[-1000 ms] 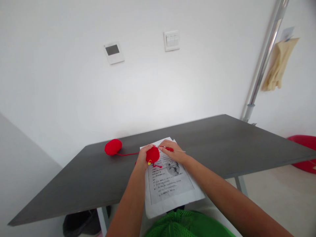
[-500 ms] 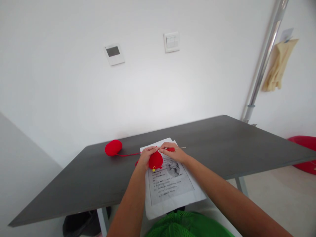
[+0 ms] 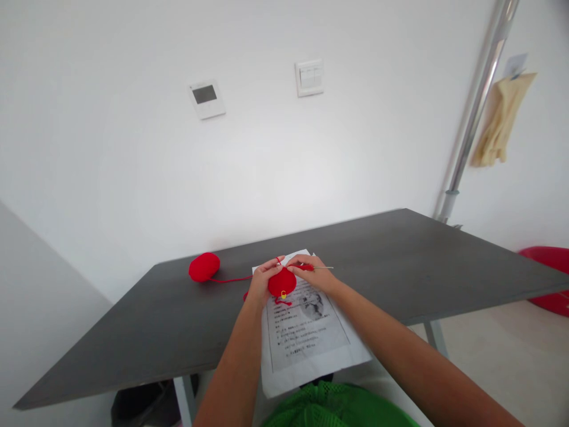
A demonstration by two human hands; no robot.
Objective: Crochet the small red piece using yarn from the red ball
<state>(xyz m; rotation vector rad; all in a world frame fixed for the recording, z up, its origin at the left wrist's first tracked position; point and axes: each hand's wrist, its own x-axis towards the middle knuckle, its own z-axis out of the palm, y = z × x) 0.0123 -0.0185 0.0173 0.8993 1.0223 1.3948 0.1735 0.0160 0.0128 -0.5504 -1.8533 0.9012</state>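
Yarn [image 3: 231, 279] is running from ball [image 3: 204, 267] to left hand [image 3: 260, 281], which is pinching a formed but seemingly unfinished round red piece [image 3: 281, 284]; right hand [image 3: 316, 278] is gripping hook [image 3: 306, 267].

Plain indoor room: light switch [image 3: 310, 77], table [image 3: 382, 255]

The green garment [image 3: 331, 406] is partly perforated mesh, and the forearms [image 3: 242, 356] are bare.

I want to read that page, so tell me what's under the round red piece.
Printed paper lies under the round red piece; text shows beyond its lower edge. Whatever is directly behind the piece is covered, and the left hand hides more.
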